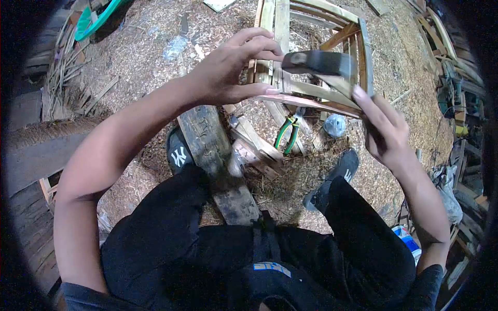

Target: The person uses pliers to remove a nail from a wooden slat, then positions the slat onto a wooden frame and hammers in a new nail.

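A slatted wooden crate [281, 26] stands tilted in front of me. My left hand [228, 67] grips its near left corner, the thumb along the pinkish near rail and the fingers over the upright slats. Whether a nail is pinched at the fingertips cannot be made out. My right hand [386, 129] is closed round the wooden handle of a hammer [317, 61]. The dark hammer head, blurred by motion, is over the crate's near side, close to my left fingertips. Below the crate, green-handled pliers [293, 139] lie on wood offcuts.
A worn plank [199, 127] runs between my legs. Beside the pliers sits a clear plastic container or bag [334, 125]. Wood shavings cover the ground. A green plastic rim [85, 23] shows at the upper left, and stacked wood [467, 155] lines the right side.
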Available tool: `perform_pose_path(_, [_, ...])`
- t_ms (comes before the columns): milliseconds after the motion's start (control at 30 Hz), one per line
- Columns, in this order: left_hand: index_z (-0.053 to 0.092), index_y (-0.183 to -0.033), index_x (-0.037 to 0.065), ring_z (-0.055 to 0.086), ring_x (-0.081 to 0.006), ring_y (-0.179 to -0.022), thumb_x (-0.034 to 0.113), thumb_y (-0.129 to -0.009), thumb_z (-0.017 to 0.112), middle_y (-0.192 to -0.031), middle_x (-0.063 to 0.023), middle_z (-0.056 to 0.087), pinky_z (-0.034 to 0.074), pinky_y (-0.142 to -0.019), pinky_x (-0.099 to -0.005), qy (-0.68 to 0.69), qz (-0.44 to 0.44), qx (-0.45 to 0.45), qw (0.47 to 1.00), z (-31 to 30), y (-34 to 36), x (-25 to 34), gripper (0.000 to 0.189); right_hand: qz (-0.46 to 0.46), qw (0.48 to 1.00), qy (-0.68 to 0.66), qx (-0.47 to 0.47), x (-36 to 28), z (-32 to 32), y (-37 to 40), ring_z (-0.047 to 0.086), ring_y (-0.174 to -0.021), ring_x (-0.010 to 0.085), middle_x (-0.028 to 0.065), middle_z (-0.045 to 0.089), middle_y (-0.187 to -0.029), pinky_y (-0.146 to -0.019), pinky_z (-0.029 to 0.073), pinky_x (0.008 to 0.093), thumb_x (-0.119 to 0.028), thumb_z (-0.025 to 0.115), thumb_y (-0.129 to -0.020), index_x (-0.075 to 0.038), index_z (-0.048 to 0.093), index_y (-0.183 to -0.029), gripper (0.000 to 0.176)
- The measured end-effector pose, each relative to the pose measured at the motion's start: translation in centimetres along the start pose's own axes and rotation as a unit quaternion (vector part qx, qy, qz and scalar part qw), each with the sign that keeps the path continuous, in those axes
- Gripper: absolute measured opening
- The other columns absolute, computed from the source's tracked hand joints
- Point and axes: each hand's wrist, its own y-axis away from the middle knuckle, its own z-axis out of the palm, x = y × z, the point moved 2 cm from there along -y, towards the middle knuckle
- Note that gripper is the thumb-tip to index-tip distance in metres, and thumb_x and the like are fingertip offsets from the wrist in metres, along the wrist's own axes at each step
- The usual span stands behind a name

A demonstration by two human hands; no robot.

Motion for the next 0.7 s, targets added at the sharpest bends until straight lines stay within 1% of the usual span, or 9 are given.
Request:
perform_pose_path(33, [0.056,-0.142,0.011,0.045,-0.0347,-0.142,0.016,-0.078,0.088,-0.139,-0.0107,0.059,0.039,-0.118,-0.0454,-0.016,0.003,-0.013,1.000,-0.1,0.1,0.1,0.071,-0.013,1.000,-0.007,-0.003,0.0,0.1,0.1,0.057,-0.057,0.0235,0.0077,0.052,-0.077,-0.054,0.055,0.0403,0.007,0.063,-0.079,-0.030,0.056,-0.150,0.080])
perform_pose_path(67, [0.056,-0.142,0.011,0.045,-0.0347,-0.142,0.016,-0.078,0.088,-0.139,-0.0107,0.059,0.039,-0.118,-0.0454,-0.015,0.004,-0.012,1.000,-0.1,0.0,0.1,0.071,-0.024,1.000,-0.012,-0.006,0.0,0.0,0.2,0.057,-0.057,0.0238,0.0076,0.052,-0.076,-0.055,0.055,0.0401,0.008,0.063,-0.078,-0.031,0.056,-0.150,0.082])
perform_pose_path(100, [0.057,-0.141,0.010,0.045,-0.0348,-0.142,0.017,-0.078,0.088,-0.140,-0.0120,0.058,0.039,-0.118,-0.0454,-0.031,0.002,-0.030,0.999,-0.1,-0.1,0.2,0.070,-0.008,0.993,0.064,-0.096,0.2,0.9,0.2,0.055,-0.057,0.0222,0.0067,0.051,-0.076,-0.054,0.055,0.0390,0.011,0.063,-0.073,-0.027,0.055,-0.151,0.088])
perform_pose_path(167, [0.058,-0.140,0.009,0.045,-0.0348,-0.142,0.018,-0.078,0.088,-0.141,-0.0134,0.057,0.039,-0.118,-0.0455,-0.050,0.004,-0.051,0.997,-0.2,-0.6,0.2,0.069,0.008,0.996,0.041,-0.078,0.5,0.4,0.2,0.055,-0.056,0.0228,0.0067,0.051,-0.076,-0.054,0.055,0.0395,0.011,0.063,-0.072,-0.028,0.055,-0.151,0.088])
perform_pose_path(233, [0.063,-0.135,0.008,0.046,-0.0336,-0.141,0.018,-0.077,0.088,-0.135,-0.0090,0.061,0.039,-0.118,-0.0458,-0.002,-0.006,-0.013,1.000,-0.1,-0.3,0.2,0.064,0.021,0.998,0.008,-0.066,0.6,0.7,0.2,0.055,-0.055,0.0234,0.0068,0.051,-0.077,-0.053,0.055,0.0400,0.011,0.062,-0.072,-0.028,0.054,-0.152,0.089])
perform_pose_path(400, [0.066,-0.131,0.007,0.044,-0.0327,-0.142,0.020,-0.077,0.089,-0.134,-0.0079,0.061,0.037,-0.120,-0.0458,-0.021,0.029,-0.022,0.999,0.0,-0.4,0.0,0.060,0.000,0.993,0.065,-0.103,0.4,0.6,0.3,0.053,-0.056,0.0243,0.0073,0.049,-0.075,-0.054,0.053,0.0419,0.011,0.063,-0.075,-0.029,0.055,-0.151,0.087])
perform_pose_path(500, [0.068,-0.128,0.006,0.044,-0.0322,-0.142,0.020,-0.077,0.088,-0.133,-0.0074,0.061,0.037,-0.120,-0.0452,0.018,-0.002,-0.008,1.000,0.0,-0.2,0.0,0.056,0.007,1.000,0.001,0.004,0.3,0.1,0.0,0.054,-0.053,0.0258,0.0079,0.051,-0.076,-0.056,0.056,0.0426,0.010,0.064,-0.079,-0.033,0.055,-0.150,0.084])
perform_pose_path(633, [0.066,-0.129,0.005,0.045,-0.0321,-0.141,0.019,-0.078,0.088,-0.134,-0.0088,0.060,0.038,-0.119,-0.0451,-0.016,0.014,-0.023,1.000,-0.2,-0.3,0.2,0.058,0.015,0.992,0.072,-0.106,0.5,1.1,0.3,0.055,-0.055,0.0238,0.0073,0.050,-0.075,-0.055,0.055,0.0409,0.012,0.063,-0.077,-0.031,0.055,-0.151,0.086])
perform_pose_path(700, [0.066,-0.131,0.007,0.045,-0.0319,-0.141,0.018,-0.077,0.088,-0.134,-0.0082,0.061,0.038,-0.119,-0.0446,0.016,0.013,-0.020,1.000,-0.2,-0.4,0.0,0.059,0.017,0.996,0.047,-0.068,0.8,0.8,-0.1,0.056,-0.056,0.0243,0.0073,0.051,-0.076,-0.056,0.055,0.0412,0.011,0.064,-0.077,-0.031,0.055,-0.150,0.085])
